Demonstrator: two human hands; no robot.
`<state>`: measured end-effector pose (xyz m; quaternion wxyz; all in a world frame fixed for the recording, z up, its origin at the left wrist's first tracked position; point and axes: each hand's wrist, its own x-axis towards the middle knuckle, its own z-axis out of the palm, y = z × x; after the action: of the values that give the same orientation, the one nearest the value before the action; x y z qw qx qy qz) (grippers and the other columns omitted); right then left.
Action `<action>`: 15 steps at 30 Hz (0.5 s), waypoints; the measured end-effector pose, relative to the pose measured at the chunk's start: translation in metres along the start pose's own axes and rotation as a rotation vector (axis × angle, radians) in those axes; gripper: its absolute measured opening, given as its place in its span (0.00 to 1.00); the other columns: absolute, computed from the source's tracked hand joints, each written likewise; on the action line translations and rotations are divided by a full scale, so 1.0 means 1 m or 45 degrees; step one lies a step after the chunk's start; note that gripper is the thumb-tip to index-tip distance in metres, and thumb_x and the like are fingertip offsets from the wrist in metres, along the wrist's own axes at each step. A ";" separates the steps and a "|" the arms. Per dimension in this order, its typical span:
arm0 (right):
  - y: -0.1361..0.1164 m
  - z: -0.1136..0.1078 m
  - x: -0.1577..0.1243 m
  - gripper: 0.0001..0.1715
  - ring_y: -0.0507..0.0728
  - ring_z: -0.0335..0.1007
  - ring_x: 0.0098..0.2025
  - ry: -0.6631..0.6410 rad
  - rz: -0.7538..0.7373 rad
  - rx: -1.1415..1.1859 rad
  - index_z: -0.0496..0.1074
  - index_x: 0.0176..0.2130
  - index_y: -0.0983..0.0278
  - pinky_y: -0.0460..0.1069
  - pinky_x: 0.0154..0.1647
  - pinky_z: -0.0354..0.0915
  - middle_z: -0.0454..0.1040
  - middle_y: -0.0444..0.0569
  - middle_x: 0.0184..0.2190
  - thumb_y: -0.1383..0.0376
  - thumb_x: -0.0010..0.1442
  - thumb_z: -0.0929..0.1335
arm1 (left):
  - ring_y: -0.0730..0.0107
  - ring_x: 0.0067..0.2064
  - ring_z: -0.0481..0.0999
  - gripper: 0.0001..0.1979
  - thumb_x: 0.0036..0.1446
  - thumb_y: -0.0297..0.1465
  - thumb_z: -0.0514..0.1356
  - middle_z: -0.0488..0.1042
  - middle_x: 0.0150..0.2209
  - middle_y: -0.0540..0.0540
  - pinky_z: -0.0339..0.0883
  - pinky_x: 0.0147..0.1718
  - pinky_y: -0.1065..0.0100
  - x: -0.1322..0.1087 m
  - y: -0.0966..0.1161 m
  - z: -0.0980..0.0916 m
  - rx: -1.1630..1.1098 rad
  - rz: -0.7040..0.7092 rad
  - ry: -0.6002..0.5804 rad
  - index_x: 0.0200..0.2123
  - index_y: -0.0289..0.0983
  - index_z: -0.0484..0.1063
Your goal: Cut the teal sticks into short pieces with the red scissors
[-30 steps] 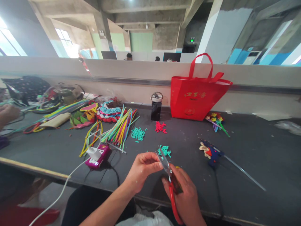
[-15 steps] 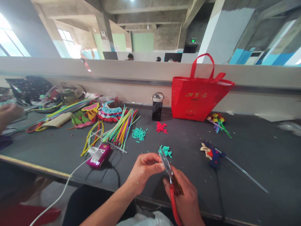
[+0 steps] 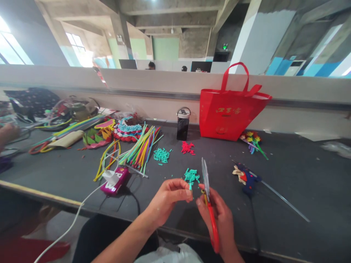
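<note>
The scissors (image 3: 210, 210) have swung away from my left hand (image 3: 169, 200) since a moment ago: the blades, which leaned in toward my fingertips, now stand nearly upright, closed together and pointing away from me. My right hand (image 3: 221, 217) is clenched round their red handles, just beside the left one but not touching it. The left hand has thumb and forefinger pinched on a short teal piece (image 3: 190, 187), held above the near edge of the dark desk (image 3: 287, 175). Right behind that, on the desk, lies a little heap of teal cuttings (image 3: 191, 175), with a bigger teal heap (image 3: 161, 155) and a red heap (image 3: 187, 148) farther back. To the left a pink phone (image 3: 115, 183) lies with a white charger cable (image 3: 71, 226) running off the desk edge, near a fan of coloured craft stems (image 3: 139, 148). A blue glue gun (image 3: 247, 178) rests to the right of my hands. A black bottle (image 3: 182, 124) and a red tote bag (image 3: 230, 109) stand against the back wall, well apart from me. At the far left edge another person's hand (image 3: 7, 131) shows over the desk
</note>
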<state>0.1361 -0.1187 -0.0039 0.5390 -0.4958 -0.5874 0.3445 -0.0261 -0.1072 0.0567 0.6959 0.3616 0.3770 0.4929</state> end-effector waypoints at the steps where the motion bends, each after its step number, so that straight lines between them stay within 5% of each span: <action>1: -0.006 0.000 0.004 0.20 0.53 0.76 0.29 -0.015 0.033 0.082 0.73 0.48 0.64 0.45 0.29 0.73 0.79 0.47 0.32 0.60 0.55 0.71 | 0.73 0.26 0.69 0.07 0.43 0.30 0.69 0.74 0.23 0.48 0.60 0.31 0.70 0.000 -0.001 -0.001 -0.015 -0.037 -0.038 0.25 0.33 0.77; 8: -0.034 0.003 0.022 0.19 0.54 0.75 0.26 -0.178 0.105 0.479 0.72 0.47 0.60 0.46 0.26 0.72 0.77 0.44 0.29 0.61 0.55 0.71 | 0.73 0.25 0.70 0.03 0.43 0.27 0.66 0.72 0.22 0.47 0.61 0.30 0.71 0.006 -0.018 -0.012 -0.118 -0.263 -0.158 0.25 0.32 0.77; 15: -0.025 0.005 0.022 0.19 0.50 0.69 0.22 -0.216 0.155 0.462 0.71 0.47 0.59 0.44 0.20 0.67 0.72 0.42 0.28 0.61 0.55 0.70 | 0.73 0.27 0.70 0.04 0.45 0.28 0.66 0.73 0.25 0.47 0.62 0.32 0.70 0.007 -0.019 -0.013 -0.029 -0.209 -0.136 0.27 0.33 0.76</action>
<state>0.1271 -0.1037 0.0250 0.5461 -0.3945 -0.5279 0.5171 -0.0283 -0.1031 0.0330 0.7571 0.3474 0.3622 0.4183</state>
